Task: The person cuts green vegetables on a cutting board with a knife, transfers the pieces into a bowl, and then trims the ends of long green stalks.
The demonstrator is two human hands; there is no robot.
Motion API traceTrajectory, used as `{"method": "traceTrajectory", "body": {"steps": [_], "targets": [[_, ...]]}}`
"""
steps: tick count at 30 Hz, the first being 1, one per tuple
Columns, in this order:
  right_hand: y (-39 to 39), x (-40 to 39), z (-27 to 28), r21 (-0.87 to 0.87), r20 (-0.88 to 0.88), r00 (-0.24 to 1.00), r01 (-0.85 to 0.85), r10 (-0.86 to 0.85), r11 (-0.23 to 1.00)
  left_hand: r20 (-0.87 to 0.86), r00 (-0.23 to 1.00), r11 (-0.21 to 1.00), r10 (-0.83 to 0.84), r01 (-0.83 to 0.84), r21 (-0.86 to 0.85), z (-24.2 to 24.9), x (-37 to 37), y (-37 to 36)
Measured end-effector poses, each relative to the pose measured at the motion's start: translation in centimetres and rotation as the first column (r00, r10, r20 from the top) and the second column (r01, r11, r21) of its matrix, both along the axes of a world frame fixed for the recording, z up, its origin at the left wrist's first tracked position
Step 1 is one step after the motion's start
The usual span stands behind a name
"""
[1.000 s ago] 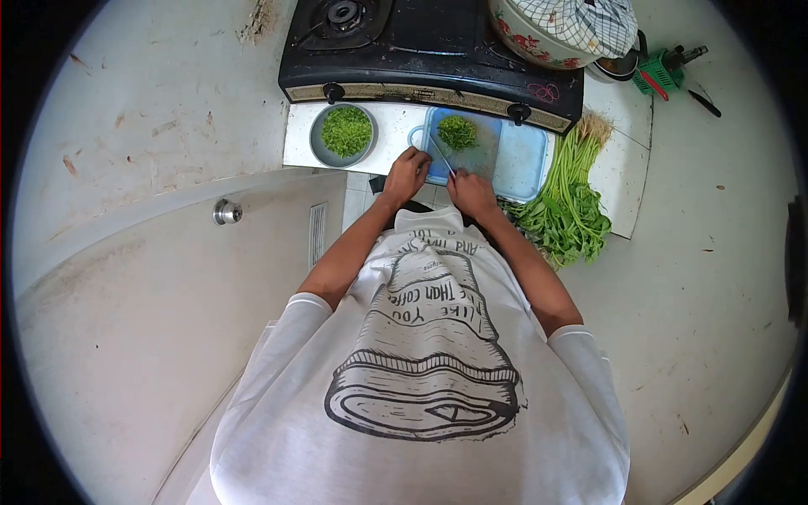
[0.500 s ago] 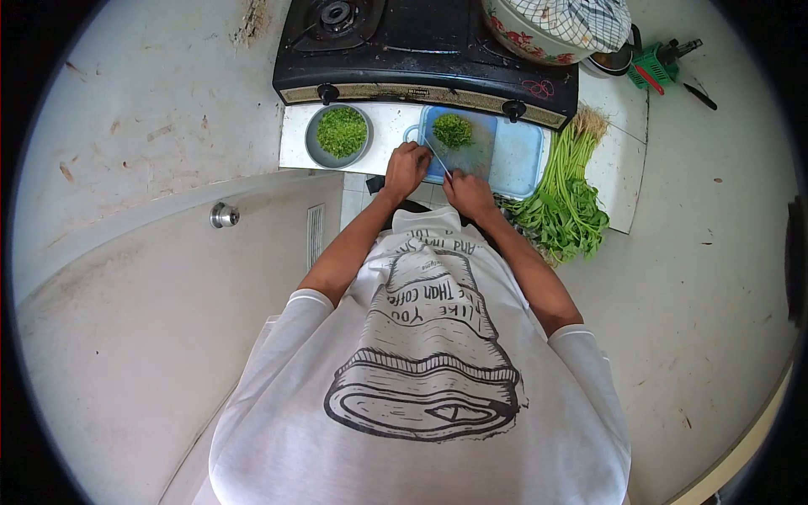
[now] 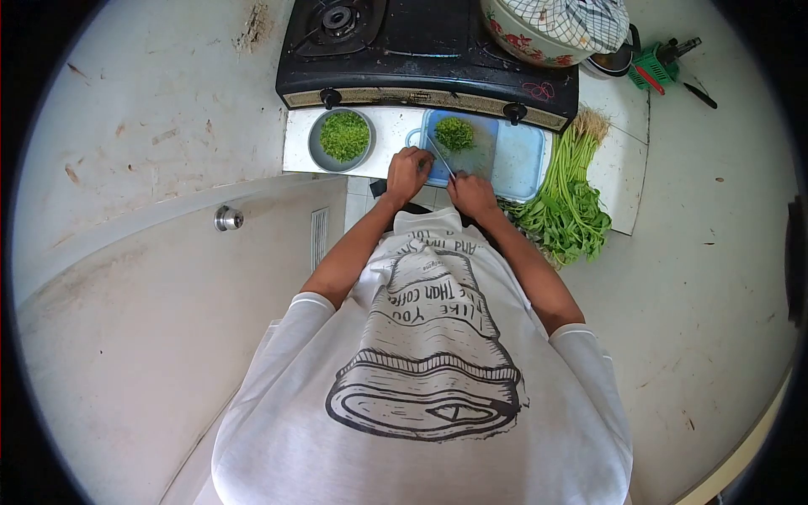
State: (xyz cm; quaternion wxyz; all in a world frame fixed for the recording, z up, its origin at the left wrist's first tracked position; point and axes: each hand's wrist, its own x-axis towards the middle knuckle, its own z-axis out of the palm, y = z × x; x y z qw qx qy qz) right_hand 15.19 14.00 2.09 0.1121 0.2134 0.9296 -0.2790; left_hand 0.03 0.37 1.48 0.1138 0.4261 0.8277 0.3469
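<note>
In the head view my right hand (image 3: 474,195) is closed around the handle of a knife (image 3: 442,158), whose blade slants up and left across a blue cutting board (image 3: 481,162). My left hand (image 3: 409,172) rests at the board's lower left edge beside the blade, fingers curled together; whatever they may hold is hidden. Beyond the blade, a small heap of finely chopped greens (image 3: 454,133) lies on the board. To the left, a grey bowl (image 3: 315,154) contains more chopped greens (image 3: 344,136).
A black gas stove (image 3: 421,63) stands behind the board, bearing a flowered pot (image 3: 534,46) covered by a checked cloth (image 3: 585,21). Leafy green stalks (image 3: 568,181) with roots lie right of the board. Farther right are a green basket (image 3: 648,67) and another knife (image 3: 700,95).
The whole view has shifted very slightly. Both hands, the knife and the chopped greens keep nearly the same positions relative to the board.
</note>
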Motion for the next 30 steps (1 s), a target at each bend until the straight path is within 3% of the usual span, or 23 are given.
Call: {"method": "traceTrajectory", "body": {"steps": [2,9,15,30], "targets": [[0.0,0.1,-0.1,0.0,-0.01,1.0,0.0,0.0,1.0,0.056,0.998,1.0,0.015,-0.015,-0.002,0.1,-0.1,0.2],[-0.5,-0.4,1.8,0.0,0.019,0.999,-0.04,0.04,0.999,0.018,0.999,0.999,0.035,-0.035,-0.002,0.0,0.1,0.2],[-0.8,-0.4,-0.7,0.027,-0.065,0.997,-0.033,0.035,0.999,0.04,0.998,0.999,0.038,-0.038,0.002,0.4,0.1,0.0],[-0.5,-0.5,1.2,0.008,0.034,0.999,-0.037,0.037,0.999,0.08,0.996,0.999,0.038,-0.038,0.0,0.0,-0.1,-0.2]]}}
